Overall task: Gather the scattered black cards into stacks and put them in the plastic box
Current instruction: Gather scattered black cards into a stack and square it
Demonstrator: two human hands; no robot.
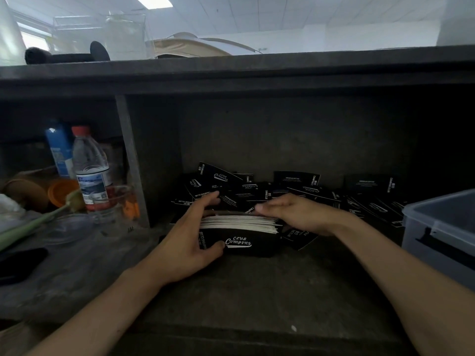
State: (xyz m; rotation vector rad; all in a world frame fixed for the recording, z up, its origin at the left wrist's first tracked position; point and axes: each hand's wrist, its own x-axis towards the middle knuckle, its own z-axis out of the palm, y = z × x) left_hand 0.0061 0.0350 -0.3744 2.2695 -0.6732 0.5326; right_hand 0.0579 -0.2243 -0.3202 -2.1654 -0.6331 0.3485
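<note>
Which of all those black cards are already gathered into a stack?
The stack held between the left hand and right hand, white edges showing in a neat block; the loose cards behind it lie scattered.

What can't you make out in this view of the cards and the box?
Head view:
- Box: cut off by the right edge; its wall hides the inside.
- Right hand: motion-blurred, grip on the stack unclear.
- Loose cards: print too small, far ones lost in shadow.

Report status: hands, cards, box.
Left hand, right hand grip card stack at its ends. Loose cards scattered behind it. Plastic box at right; only flat cards between.
</note>
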